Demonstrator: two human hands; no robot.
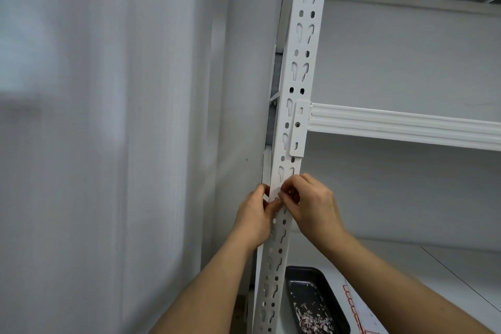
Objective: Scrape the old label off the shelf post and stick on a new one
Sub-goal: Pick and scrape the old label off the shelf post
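Your left hand (253,218) and right hand (311,205) pinch a small white label (277,190) against the perforated white steel shelf post (294,81), below the beam bracket. Uneven pressing could likely set it crooked, or bridging a slot, so it lifts.

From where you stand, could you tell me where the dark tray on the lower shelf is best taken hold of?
Probably by the raised rim of the dark tray at its far short end, from above, since the shelf post crowds its left side. Keep it level: the scrapings lie loose inside.
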